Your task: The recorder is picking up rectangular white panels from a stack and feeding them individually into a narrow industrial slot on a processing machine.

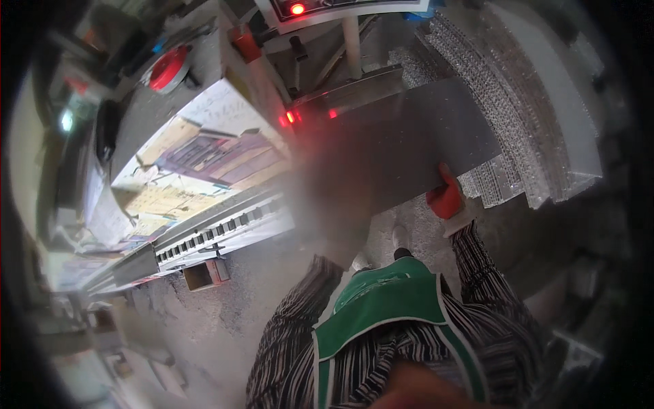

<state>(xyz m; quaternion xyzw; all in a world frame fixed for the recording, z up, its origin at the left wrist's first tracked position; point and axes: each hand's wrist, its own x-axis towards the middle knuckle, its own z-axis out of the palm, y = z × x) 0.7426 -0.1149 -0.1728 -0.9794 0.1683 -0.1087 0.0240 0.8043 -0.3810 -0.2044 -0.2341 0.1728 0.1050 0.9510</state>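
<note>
A flat dark grey panel (422,136) reaches from the machine's slot side across to the stacks on the right. My right hand (446,199), in a red glove, is closed on the panel's near edge, its thumb lying on the top face. A hazy smear in the picture covers my left hand (340,221), near the panel's left end. Its fingers cannot be made out, nor whether they touch the panel. Red lights (291,117) glow by the panel's far left corner.
A long machine (225,232) with a row of dark pads runs off to the left. Stacks of sheets with glittering edges (504,102) stand at the right. A small open box (206,274) sits below the machine's near side. A control panel (340,13) hangs at the top.
</note>
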